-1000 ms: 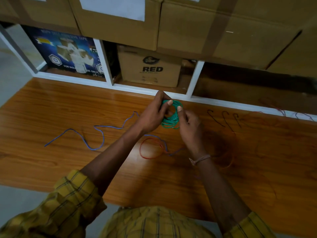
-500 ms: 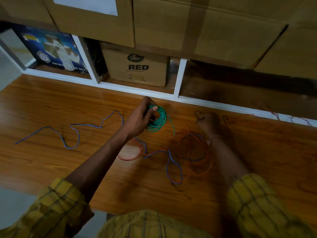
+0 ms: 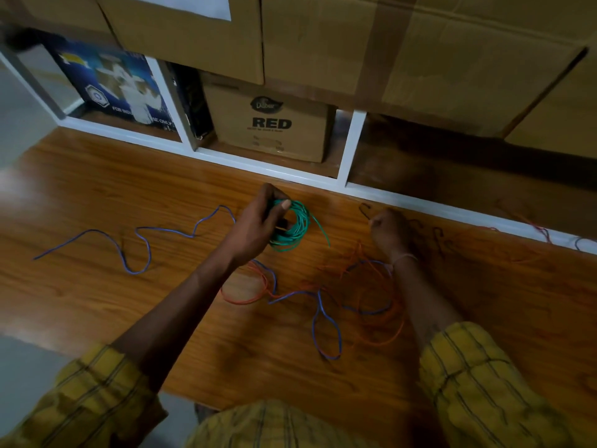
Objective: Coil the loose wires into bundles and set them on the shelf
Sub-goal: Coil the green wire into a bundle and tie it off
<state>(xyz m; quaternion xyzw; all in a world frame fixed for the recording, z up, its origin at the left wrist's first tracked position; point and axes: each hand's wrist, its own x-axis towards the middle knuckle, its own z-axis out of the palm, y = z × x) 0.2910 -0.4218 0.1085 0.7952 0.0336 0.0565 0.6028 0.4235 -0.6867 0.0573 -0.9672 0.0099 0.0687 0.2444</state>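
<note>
Lying nearest on the table (image 3: 97, 305), blue wire (image 3: 324, 321) and orange wire (image 3: 386, 305) tangle loosely. Beyond, the left hand (image 3: 255, 227) grips the green coil (image 3: 292, 229); the right hand (image 3: 389, 231) is curled, its contents unclear. Farther back stands the shelf (image 3: 350, 147).

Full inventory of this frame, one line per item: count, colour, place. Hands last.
green wire coil: 1, green, held above the wooden surface, one tail end hanging loose
blue wire: 1 long loose strand, blue, wooden surface at left, running under the arms
orange wire: loose loops, orange-red, wooden surface between the arms
wooden surface: 1, brown
white shelf frame: 1, white, behind the surface
RED box: 1, brown cardboard, middle compartment
blue printed box: 1, blue, left compartment
large cartons: several, brown, on top
left hand: grips the green coil
right hand: fingers curled, on the surface; what it holds is unclear
</note>
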